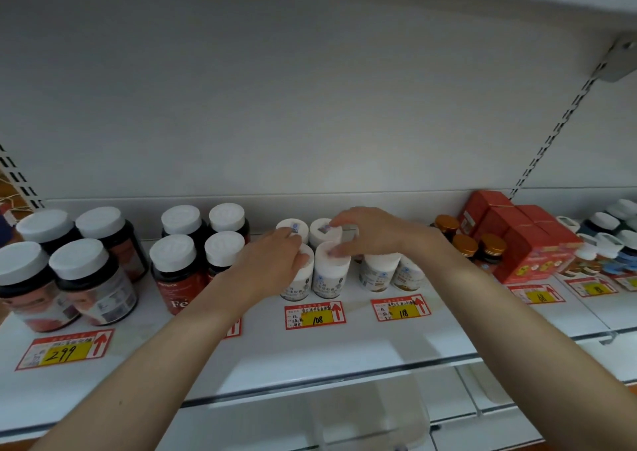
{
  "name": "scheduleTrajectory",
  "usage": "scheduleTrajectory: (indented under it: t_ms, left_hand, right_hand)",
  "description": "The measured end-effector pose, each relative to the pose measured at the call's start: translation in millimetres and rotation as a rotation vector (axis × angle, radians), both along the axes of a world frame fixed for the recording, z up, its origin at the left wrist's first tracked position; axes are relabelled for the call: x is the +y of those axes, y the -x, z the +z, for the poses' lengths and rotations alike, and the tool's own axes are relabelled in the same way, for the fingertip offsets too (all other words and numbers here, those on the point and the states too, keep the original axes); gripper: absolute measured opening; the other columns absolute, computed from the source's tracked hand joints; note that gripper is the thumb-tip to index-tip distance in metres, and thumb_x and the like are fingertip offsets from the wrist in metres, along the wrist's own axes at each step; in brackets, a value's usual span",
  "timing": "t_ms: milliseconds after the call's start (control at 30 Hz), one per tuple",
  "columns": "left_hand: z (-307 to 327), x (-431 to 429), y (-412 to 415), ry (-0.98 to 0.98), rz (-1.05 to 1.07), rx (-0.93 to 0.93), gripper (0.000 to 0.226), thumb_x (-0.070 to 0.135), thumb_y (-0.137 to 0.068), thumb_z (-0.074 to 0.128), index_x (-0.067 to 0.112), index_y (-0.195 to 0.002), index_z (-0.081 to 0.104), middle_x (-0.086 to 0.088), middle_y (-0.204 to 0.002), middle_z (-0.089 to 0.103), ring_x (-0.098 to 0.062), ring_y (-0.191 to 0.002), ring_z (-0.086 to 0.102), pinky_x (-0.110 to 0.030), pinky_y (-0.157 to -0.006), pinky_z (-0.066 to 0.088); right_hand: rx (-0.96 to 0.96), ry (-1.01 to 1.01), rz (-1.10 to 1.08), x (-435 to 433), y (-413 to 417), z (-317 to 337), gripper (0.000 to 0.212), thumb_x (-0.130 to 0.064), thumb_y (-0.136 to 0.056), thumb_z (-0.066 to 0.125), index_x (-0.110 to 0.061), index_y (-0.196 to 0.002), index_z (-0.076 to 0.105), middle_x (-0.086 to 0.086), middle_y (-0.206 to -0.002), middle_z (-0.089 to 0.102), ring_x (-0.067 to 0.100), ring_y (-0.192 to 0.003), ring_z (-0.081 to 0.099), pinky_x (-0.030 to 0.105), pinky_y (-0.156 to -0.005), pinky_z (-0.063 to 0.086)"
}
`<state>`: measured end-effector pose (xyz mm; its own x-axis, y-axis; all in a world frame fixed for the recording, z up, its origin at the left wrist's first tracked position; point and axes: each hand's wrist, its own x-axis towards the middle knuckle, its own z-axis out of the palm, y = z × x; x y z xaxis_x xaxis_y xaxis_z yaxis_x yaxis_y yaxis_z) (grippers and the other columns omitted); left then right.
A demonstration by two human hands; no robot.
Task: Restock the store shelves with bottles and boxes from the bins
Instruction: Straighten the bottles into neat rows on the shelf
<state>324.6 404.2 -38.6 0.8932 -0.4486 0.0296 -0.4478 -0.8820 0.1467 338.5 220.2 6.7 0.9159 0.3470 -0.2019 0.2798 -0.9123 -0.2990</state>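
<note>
White bottles (327, 273), small, capped: four in a two-by-two block on the shelf (344, 347), directly behind the price tag marked 108 (314, 314).

Left hand (272, 264): laid over the front-left bottle, thumb against its cap, fingers reaching toward the cap behind. Whether it grips or merely rests cannot be told.

Right hand (372, 233): spread, fingertips (336, 251) resting on the caps of the two right-hand bottles of the block; nothing pinched.

Adjacent stock, same shelf:
- further white bottles (379, 271), just beside the block, behind the tag marked 118 (401, 308);
- dark red-labelled bottles (175, 271), four, to the left;
- large dark jars (93, 278), four, far left;
- gold-lidded amber bottles (465, 245) and red boxes (527, 240), to the right.

Progress, as judged: every visible price position carries goods, so this shelf looks largely filled. Step in hand appears to be squaring up the four-bottle block. Depth remains behind most groups, so more could be added. No bin is plainly in view; what is left in the bins cannot be told.
</note>
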Motion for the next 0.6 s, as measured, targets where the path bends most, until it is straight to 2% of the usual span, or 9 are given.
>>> scheduleTrajectory:
  t_ms: [100, 200, 267, 400, 500, 600]
  left_hand:
    - [7.1, -6.8, 6.9, 0.024, -0.027, -0.075, 0.039, 0.035, -0.099, 0.032, 0.012, -0.128, 0.044, -0.005, -0.134, 0.046, -0.02, -0.115, 0.049, -0.03, -0.089, 0.042]
    - [13.6, -23.1, 17.4, 0.09, -0.087, -0.115, 0.037, 0.034, -0.098, 0.033, 0.014, -0.126, 0.048, -0.003, -0.13, 0.049, -0.018, -0.111, 0.051, -0.028, -0.084, 0.044]
    - [14.4, -38.4, 22.1, 0.132, -0.106, -0.106, 0.037, 0.033, -0.097, 0.037, 0.013, -0.125, 0.05, -0.003, -0.131, 0.05, -0.018, -0.112, 0.051, -0.03, -0.086, 0.046]
    - [13.8, -75.2, 19.0, 0.17, -0.113, -0.116, 0.028, 0.03, -0.094, 0.048, 0.007, -0.109, 0.054, -0.006, -0.116, 0.057, -0.021, -0.104, 0.053, -0.029, -0.083, 0.042]
    - [13.9, -98.9, 11.4, 0.131, -0.087, -0.099, 0.036, 0.031, -0.093, 0.05, 0.008, -0.121, 0.051, -0.008, -0.125, 0.053, -0.023, -0.112, 0.05, -0.031, -0.092, 0.04]
    - [12.7, -114.9, 7.0, 0.062, -0.061, -0.07, 0.042, 0.034, -0.092, 0.051, 0.011, -0.127, 0.048, -0.009, -0.127, 0.05, -0.023, -0.114, 0.048, -0.029, -0.089, 0.038]
  right_hand:
    - [-0.104, -0.062, -0.041, -19.0, -4.9, 14.2, 0.05, -0.032, -0.09, 0.057, -0.014, -0.135, 0.043, 0.004, -0.14, 0.045, 0.02, -0.127, 0.044, 0.024, -0.098, 0.032]
    - [-0.198, -0.048, -0.085, -44.2, -10.1, 27.1, 0.043, -0.026, -0.093, 0.052, -0.008, -0.131, 0.046, 0.01, -0.134, 0.051, 0.022, -0.119, 0.05, 0.025, -0.096, 0.034]
    - [-0.208, -0.038, -0.111, -61.4, -10.7, 32.7, 0.041, -0.026, -0.093, 0.052, -0.007, -0.129, 0.048, 0.011, -0.131, 0.052, 0.023, -0.117, 0.051, 0.027, -0.097, 0.036]
    - [-0.158, 0.02, -0.105, -92.3, -7.4, 34.9, 0.042, -0.029, -0.092, 0.054, -0.007, -0.128, 0.05, 0.011, -0.129, 0.053, 0.023, -0.115, 0.052, 0.029, -0.096, 0.038]
    - [-0.081, 0.059, -0.076, -108.9, -4.8, 28.7, 0.047, -0.034, -0.088, 0.059, -0.01, -0.128, 0.05, 0.01, -0.13, 0.052, 0.022, -0.115, 0.051, 0.027, -0.094, 0.039]
    - [-0.01, 0.092, -0.035, -118.0, -1.0, 17.3, 0.052, -0.038, -0.085, 0.062, -0.013, -0.129, 0.049, 0.006, -0.132, 0.05, 0.019, -0.115, 0.05, 0.021, -0.086, 0.036]
